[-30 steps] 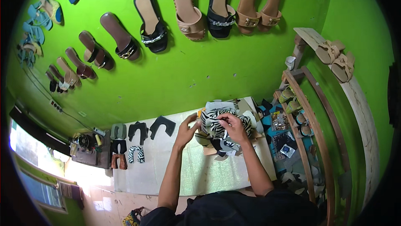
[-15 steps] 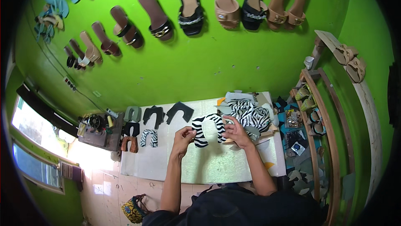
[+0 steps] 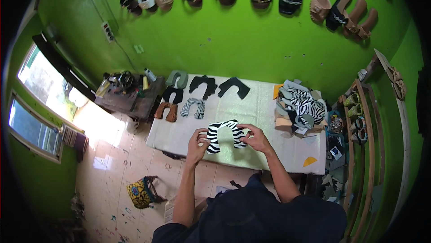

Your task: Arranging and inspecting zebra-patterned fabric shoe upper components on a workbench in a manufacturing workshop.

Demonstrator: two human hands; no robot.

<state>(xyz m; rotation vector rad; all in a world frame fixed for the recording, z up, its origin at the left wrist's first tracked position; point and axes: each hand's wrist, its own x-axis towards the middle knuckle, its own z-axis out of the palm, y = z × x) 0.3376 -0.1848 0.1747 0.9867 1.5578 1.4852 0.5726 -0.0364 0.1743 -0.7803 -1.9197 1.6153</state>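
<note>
Between my hands is a U-shaped zebra-print cut piece (image 3: 213,138), black and white, like an upper for a sandal, raised over the table (image 3: 265,155) with its gap toward me. My left hand (image 3: 195,148) pinches its left leg between thumb and fingers. On the other leg, my right hand (image 3: 256,139) has a similar pinch. Beyond them lie more U-shaped pieces: a pale zebra one (image 3: 187,108), a brown one (image 3: 166,113), a grey one (image 3: 177,79) and several black ones (image 3: 234,88).
A heap of zebra-print and grey scraps (image 3: 306,106) covers the table's right end, near a yellow offcut (image 3: 310,161). Left stands a sewing machine (image 3: 125,80) on a small table. A wooden rack (image 3: 369,153) rises at right; a patterned stool (image 3: 142,192) stands on the floor. Sandals (image 3: 292,0) line the green wall.
My view has swung left and downward, showing more floor. My hands, still gripping the zebra-print piece at both legs, are now farther from the scrap heap and closer to the table's front edge.
</note>
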